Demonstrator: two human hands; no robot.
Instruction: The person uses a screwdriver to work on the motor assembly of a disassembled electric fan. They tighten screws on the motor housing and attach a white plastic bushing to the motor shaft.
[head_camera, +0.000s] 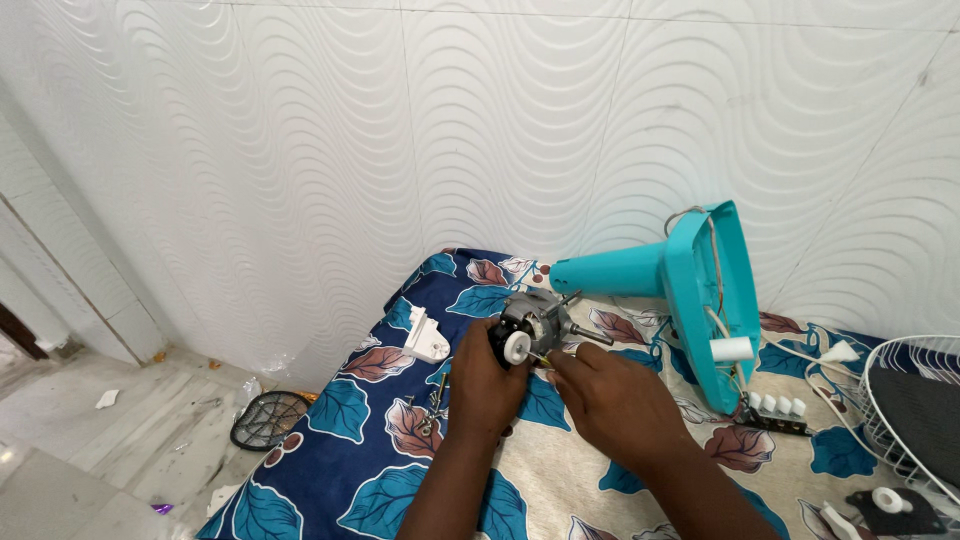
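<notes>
— While I hold the head view steady from my desk, tell me what the biggest things are.

— The wavy white tiled wall (500, 120) fills the top. Below it a bed cover (350, 470) with blue leaves carries everything else. I see a turquoise fan base (700, 300) lying on its side, its stem pointing left toward the hands, with a row of white switch buttons (775, 405) under its edge. A white wire fan guard (915, 410) sits at the right edge.

— And the thing in hand?

— A grey fan motor (535, 320), held just above the cover near the middle, left of the stem tip. Its long axis follows the steel shaft (590, 335), which points right and slightly down; a second thin rod sticks out up and to the right. A white round knob (517, 347) on its near end faces me.

— The hands?

— My left hand (485, 385) wraps the motor from below, fingers curled tight around the body. My right hand (610, 400) has its fingertips pinched narrow on something small at the motor's near side, just right of the knob; I cannot tell what it is.

— Smaller items?

— A white plastic part (428, 338) lies left of the motor. A few small metal bits (432, 405) rest beside the left wrist. A dark round mesh piece (268, 420) lies on the floor.
</notes>
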